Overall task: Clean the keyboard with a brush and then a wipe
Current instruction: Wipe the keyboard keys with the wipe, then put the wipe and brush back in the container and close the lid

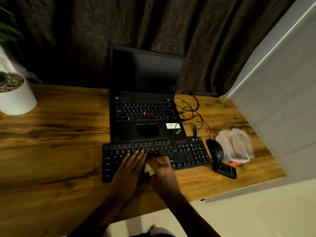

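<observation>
A black external keyboard (184, 152) lies on the wooden desk (59, 134) in front of an open black laptop (145, 106). My left hand (130, 166) lies flat on the keyboard's middle keys, fingers stretched out and together. My right hand (163, 168) is right beside it, pressing a pale folded wipe (149, 169) onto the keys; only the wipe's left edge shows between the hands. A black brush-like tool (224, 170) lies on the desk to the right of the keyboard, below the mouse.
A black wired mouse (215, 150) and tangled cables (191, 110) sit right of the laptop. A clear plastic container (236, 146) stands near the desk's right edge, beside a grey wall. A white plant pot (15, 98) stands at far left. Dark curtains hang behind.
</observation>
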`<state>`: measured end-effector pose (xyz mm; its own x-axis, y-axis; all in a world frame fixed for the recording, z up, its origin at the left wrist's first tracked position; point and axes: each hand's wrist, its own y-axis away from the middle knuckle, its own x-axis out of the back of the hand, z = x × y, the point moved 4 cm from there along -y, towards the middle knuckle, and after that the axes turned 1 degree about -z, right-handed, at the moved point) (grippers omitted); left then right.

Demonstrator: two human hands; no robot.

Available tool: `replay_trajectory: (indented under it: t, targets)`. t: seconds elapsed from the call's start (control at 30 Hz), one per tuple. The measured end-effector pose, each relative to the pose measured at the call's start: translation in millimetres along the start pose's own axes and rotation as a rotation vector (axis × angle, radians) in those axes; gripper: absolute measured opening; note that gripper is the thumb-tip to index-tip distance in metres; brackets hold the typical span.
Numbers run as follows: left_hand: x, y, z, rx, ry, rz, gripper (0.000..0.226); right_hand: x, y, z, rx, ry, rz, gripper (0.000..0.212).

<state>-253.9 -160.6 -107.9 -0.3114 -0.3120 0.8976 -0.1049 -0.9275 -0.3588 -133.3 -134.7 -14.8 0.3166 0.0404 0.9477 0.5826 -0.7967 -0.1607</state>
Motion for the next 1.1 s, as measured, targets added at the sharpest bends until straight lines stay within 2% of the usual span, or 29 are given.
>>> replay_trajectory:
  t: [0.1, 0.27, 0.47, 0.5, 0.57, 0.63, 0.7, 0.77, 0.83, 0.93, 1.03, 1.1]
  targets:
    - [4.2, -3.0, -0.6, 0.012, 0.077, 0.02, 0.067, -3.1, 0.4, 14.2, -0.04, -0.174, -0.134, 0.059]
    - [8.6, -2.6, -3.4, 0.03, 0.189, 0.017, 0.064, -10.7, -3.7, 32.2, -0.018, -0.443, -0.198, 0.026]
    - [25.7, -14.2, 14.5, 0.283, 0.498, 0.09, 0.061, 4.9, -8.6, 57.0, -0.049, -0.64, -0.168, 0.019]
    - [29.9, -21.7, 21.7, 0.325, 0.55, 0.085, 0.055, 10.5, -8.9, 62.9, -0.036, -0.661, -0.148, 0.018]
    - [36.3, -39.6, 36.6, 0.409, 0.653, 0.127, 0.03, 21.0, -10.5, 79.5, -0.038, -0.689, -0.12, 0.021]
    - [35.6, -56.3, 48.1, 0.482, 0.739, 0.187, 0.019, 31.4, -15.2, 97.2, -0.058, -0.73, -0.119, 0.022]
    - [27.9, -73.9, 61.7, 0.511, 0.825, 0.228, 0.028, 42.7, -17.4, 116.4, -0.069, -0.818, -0.152, 0.025]
    - [18.4, -92.7, 74.6, 0.544, 0.896, 0.262, 0.036, 53.9, -15.1, 133.1, -0.061, -0.909, -0.231, 0.038]
    - [9.8, -110.9, 88.0, 0.584, 0.927, 0.281, 0.035, 60.6, -11.0, 149.1, -0.061, -0.93, -0.277, 0.052]
    - [-0.4, -136.1, 113.0, 0.594, 0.908, 0.3, 0.03, 70.0, -7.4, 175.2, -0.086, -0.911, -0.205, 0.057]
    - [-8.3, -155.3, 135.4, 0.594, 0.898, 0.293, 0.018, 81.8, -5.0, 200.2, -0.144, -0.948, -0.08, 0.042]
    - [-12.1, -165.2, 146.8, 0.594, 0.899, 0.3, 0.017, 86.6, -2.9, 213.6, -0.206, -1.05, -0.07, 0.034]
